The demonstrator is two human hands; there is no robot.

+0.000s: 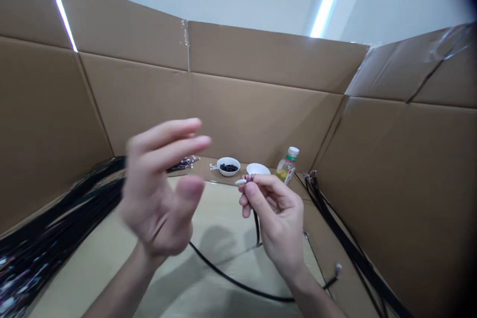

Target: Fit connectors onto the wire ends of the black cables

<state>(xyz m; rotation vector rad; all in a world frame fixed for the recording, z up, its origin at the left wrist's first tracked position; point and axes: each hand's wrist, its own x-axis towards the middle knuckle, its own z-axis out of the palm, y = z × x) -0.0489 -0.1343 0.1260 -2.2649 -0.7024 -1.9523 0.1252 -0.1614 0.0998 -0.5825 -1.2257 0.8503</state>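
My left hand (160, 189) is raised at the left of centre, fingers apart and slightly blurred, with nothing between them. Right of centre, my right hand (276, 213) pinches the end of a black cable (238, 284) between thumb and index finger. A small white connector (240, 182) and thin dark wires stick out at its fingertips. From below that hand the cable hangs down and loops over the pale work surface (208, 223). Its other end, with a whitish tip (338, 269), lies at the lower right.
Behind my hands stand a white bowl of small black pieces (228, 167), another white bowl (258, 169) and a bottle of yellow liquid (286, 166). Bundles of black cables (70, 223) lie at the left, more cables (343, 238) at the right. Cardboard walls (261, 114) surround the surface.
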